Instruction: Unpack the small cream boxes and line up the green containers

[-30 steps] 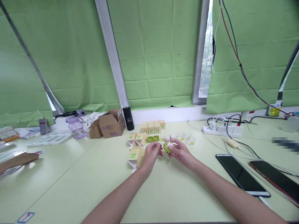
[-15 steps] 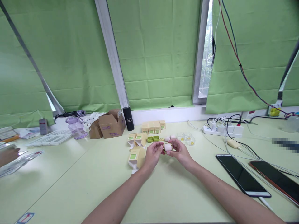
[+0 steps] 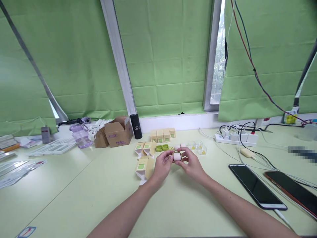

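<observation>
head view: right of the foremost yellow box (image 3: 146, 163), left hand (image 3: 161, 167) and right hand (image 3: 192, 165) fingers pinch a green-rimmed white piece (image 3: 177, 156) that uneven pressure could dislodge.

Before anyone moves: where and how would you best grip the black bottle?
The black bottle is probably best gripped around its upper body, coming from the front right, above the small cream boxes. It stands upright and slim, suiting a wrapping grip; the cardboard box crowds its left, the white wall its back.
</observation>
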`<state>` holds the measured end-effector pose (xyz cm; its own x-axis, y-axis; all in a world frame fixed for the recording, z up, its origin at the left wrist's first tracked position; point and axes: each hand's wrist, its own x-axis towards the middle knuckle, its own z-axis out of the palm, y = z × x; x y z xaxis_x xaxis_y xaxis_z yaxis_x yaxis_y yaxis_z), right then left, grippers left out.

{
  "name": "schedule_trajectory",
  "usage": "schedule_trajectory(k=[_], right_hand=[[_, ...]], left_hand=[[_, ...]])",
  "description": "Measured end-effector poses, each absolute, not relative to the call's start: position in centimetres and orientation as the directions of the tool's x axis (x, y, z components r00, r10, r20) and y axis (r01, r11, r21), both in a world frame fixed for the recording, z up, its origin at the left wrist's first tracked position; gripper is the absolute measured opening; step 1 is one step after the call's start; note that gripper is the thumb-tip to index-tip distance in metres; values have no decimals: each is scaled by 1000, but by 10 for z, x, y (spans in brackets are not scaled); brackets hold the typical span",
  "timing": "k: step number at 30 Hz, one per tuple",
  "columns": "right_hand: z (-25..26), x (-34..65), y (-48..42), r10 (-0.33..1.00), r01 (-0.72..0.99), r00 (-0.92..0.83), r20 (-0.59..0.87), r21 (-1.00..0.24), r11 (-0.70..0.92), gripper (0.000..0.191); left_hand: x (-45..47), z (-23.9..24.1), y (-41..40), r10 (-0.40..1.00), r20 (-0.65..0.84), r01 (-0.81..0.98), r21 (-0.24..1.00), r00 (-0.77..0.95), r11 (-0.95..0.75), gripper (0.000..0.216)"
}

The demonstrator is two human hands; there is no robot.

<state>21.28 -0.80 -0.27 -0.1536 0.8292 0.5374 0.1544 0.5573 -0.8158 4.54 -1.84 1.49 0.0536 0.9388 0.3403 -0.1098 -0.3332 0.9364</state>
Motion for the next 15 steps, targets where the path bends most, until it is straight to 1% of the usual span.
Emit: schedule_trajectory(k=[4, 9, 11, 15], right_hand=[[-4, 218, -9, 708, 367, -207, 675, -618, 696, 41], [-5, 221, -11, 596, 552, -281, 752, -381, 742, 41], [-7, 221, -10, 577, 579, -308, 756, -332, 745, 41], [-10, 220, -7, 567, 574, -336, 752, -314, 756, 38]], left_hand=[[47, 16, -23, 925, 379, -43, 925, 22, -378, 29], [48, 14, -28, 900, 437, 36, 899, 5, -436, 28], [48, 14, -29, 889, 457, 62, 887, 14, -457, 26], [48, 17, -31, 882, 471, 103, 877, 17, -470, 23]])
